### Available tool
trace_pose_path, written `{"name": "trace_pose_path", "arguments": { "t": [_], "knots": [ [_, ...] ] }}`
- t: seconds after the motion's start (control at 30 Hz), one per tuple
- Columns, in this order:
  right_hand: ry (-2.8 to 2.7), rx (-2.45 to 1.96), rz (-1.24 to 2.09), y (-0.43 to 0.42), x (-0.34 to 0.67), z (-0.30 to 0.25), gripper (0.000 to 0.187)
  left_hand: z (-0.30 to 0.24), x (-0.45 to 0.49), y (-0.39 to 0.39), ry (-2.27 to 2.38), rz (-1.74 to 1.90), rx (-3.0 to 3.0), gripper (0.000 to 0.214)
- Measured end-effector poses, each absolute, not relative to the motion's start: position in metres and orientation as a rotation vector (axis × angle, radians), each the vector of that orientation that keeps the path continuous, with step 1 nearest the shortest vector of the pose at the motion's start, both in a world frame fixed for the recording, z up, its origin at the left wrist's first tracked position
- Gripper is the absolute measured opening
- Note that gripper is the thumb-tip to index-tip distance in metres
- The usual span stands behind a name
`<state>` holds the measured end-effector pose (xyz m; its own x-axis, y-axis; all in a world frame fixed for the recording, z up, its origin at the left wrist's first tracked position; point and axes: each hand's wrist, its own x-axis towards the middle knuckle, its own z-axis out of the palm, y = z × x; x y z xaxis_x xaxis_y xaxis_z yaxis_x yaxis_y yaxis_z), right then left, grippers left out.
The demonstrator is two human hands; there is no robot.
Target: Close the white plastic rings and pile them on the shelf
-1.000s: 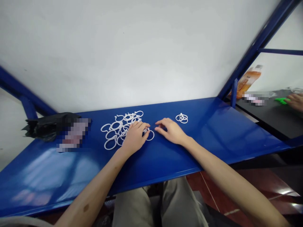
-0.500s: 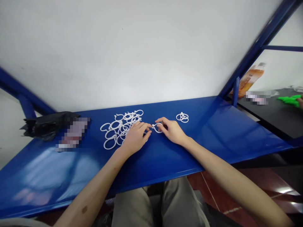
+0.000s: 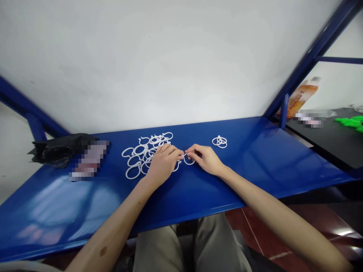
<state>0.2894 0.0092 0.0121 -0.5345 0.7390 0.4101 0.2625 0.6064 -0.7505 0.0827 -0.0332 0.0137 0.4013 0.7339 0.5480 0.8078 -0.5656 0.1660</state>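
A white plastic curtain ring (image 3: pixel 189 163) is pinched between both hands just above the table, its clasp end at the fingertips. My left hand (image 3: pixel 164 160) is closed on the clasp from the left, and my right hand (image 3: pixel 208 159) pinches it from the right. Another open white ring (image 3: pixel 177 166) shows partly beneath my left hand. Left of that hand spreads a loose pile of white rings (image 3: pixel 133 172), some overlapping, partly covered by the hand. Beyond my right hand lies a small cluster of linked or overlapping rings (image 3: pixel 219 146).
Everything lies on a blue metal table (image 3: pixel 255 158) against a white wall. On the left sit a black plastic bag (image 3: pixel 56 151) and a blurred packet (image 3: pixel 90 160). At the right, a black table (image 3: pixel 329 141) bears an orange bottle (image 3: pixel 302 98) and green pieces (image 3: pixel 350 122).
My hands have come together, and both now pinch the clasp of the ring. The ring has turned to hang below my fingertips. A hand at the far right has left view.
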Motion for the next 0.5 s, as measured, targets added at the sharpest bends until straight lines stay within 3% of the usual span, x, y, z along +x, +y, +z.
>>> {"name": "trace_pose_path", "arguments": {
  "t": [0.5],
  "knots": [
    [-2.297,-0.687,0.703,0.011,0.2961,0.0113,0.021,0.008,0.0849,-0.039,-1.124,-0.604,-2.426,0.029]
  ]
}}
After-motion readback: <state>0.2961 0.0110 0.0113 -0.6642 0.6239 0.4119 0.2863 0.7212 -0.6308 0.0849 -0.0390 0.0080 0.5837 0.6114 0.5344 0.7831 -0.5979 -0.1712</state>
